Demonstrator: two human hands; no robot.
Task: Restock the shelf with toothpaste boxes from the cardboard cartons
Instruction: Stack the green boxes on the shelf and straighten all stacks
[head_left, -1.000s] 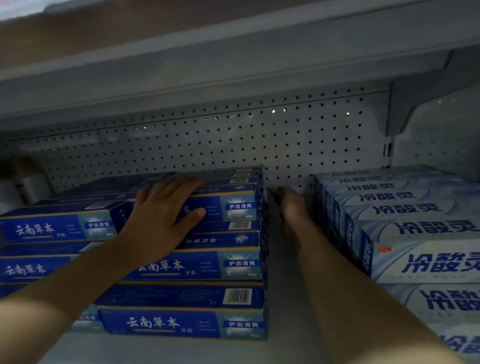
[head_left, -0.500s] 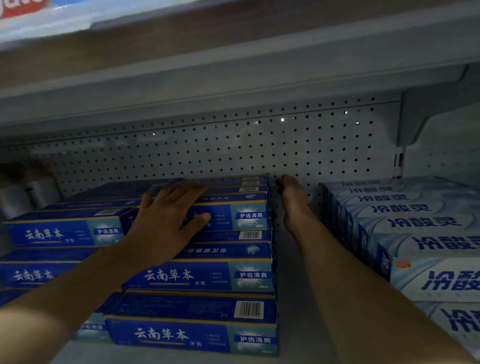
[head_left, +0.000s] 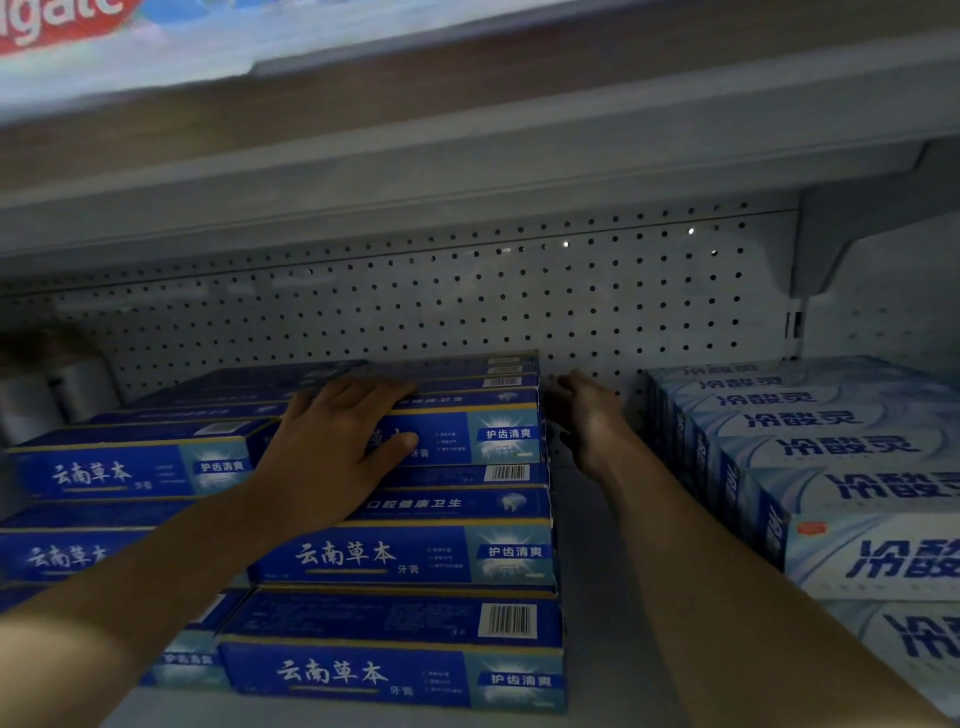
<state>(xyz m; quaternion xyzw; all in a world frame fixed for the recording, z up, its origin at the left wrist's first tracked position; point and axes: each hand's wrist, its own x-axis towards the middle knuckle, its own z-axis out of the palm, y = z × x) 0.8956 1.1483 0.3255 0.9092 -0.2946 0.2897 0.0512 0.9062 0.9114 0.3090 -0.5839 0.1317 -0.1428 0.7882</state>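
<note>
1. Nearest the camera, at the front edge of the shelf (head_left: 587, 649): a dark blue toothpaste box (head_left: 395, 670) lies lengthwise, barcode on its top face, yellow stripe along the edge.
2. Behind and above it, more blue boxes (head_left: 415, 556) are stacked in stepped tiers, with a second column of the same boxes to the left (head_left: 119, 467).
3. Both bare forearms reach in from the lower edge of the view.
4. Left hand (head_left: 332, 452): lies palm down on the upper tier of the blue stack, fingers straight and spread over the top box, thumb (head_left: 400, 447) against its front face. Nothing is gripped.
5. Right hand (head_left: 587, 415): further in, in the bare gap between the blue stack and the pale boxes, just beside the right end of the top blue tier. Light is dim; finger curl and contact cannot be told.
6. Right side: a row of white and pale-blue toothpaste boxes (head_left: 852, 447), packed close, running front to back.
7. Back: grey perforated panel (head_left: 467, 312), with a shelf bracket (head_left: 831, 234) at the upper right.
8. Overhead: underside of the next shelf; blurred red-lettered packaging (head_left: 57, 21) at the top left.
</note>
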